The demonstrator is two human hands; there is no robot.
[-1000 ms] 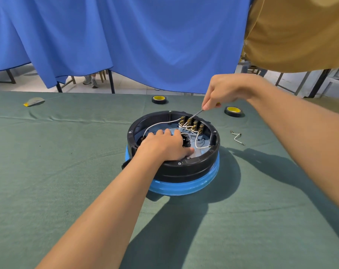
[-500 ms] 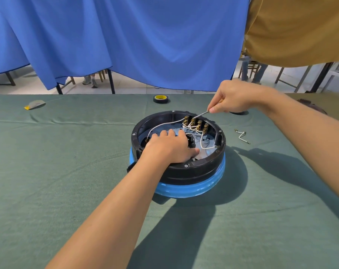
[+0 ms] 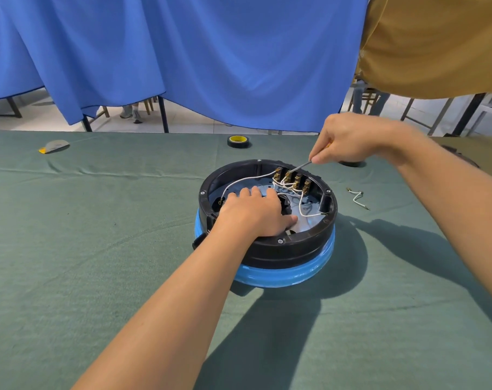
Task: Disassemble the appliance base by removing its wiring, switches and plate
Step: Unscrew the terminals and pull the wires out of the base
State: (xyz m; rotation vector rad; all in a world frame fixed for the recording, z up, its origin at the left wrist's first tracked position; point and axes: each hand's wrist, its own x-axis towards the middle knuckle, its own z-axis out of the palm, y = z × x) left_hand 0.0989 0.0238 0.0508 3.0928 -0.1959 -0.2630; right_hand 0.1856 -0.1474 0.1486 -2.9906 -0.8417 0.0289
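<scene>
The round base sits on the green table, near the middle and a bit to the right. It is black on top and blue at the bottom, and its open side faces up. Inside it lies a shiny plate. Thin white wires run over the plate. Most of them go to four small switches. The switches stand in a row at the far side of the base, just inside the rim.

The left hand lies flat inside the base, on the plate. Its fingers are nearly straight and grab nothing; they press down. The right hand is over the far right edge of the base. Its fingers are curled tight round a screwdriver. The thin metal end points down and to the left and reaches the row of switches.

To the right of the base, a short bent loose wire lies on the table, apart from the base. A black tape roll with a yellow middle lies behind the base, near the far edge. A dark roll peeks out from under the right hand. Far to the left lies a flat grey thing with a yellow end. A blue curtain hangs behind the table, and a brown cloth hangs at the top right.
</scene>
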